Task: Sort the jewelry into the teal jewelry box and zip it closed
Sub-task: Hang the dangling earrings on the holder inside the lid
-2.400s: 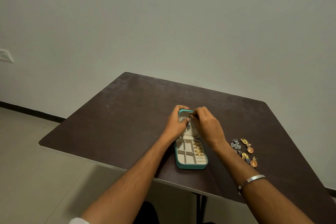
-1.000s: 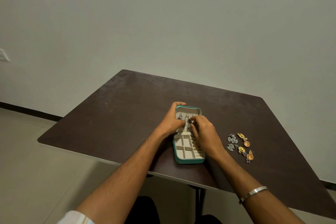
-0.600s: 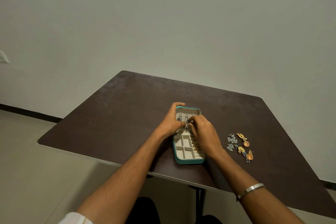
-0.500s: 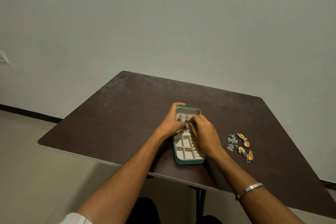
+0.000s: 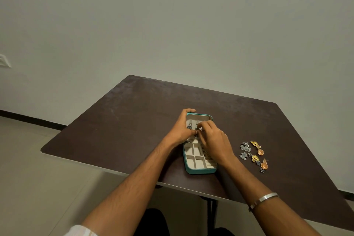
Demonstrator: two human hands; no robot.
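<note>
Jewelry box open on table. Left hand grips lid edge; right hand pinches a dangling earring inside lid. No legible writing.

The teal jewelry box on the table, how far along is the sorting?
Partly done. The teal jewelry box lies open, with dark dangly earrings already hung in its lid and small gold pieces in the right-hand slots. In hand: the left hand steadies the lid while the right hand fits another piece there. Left: the loose earrings on the table, then zipping the box shut.
</note>
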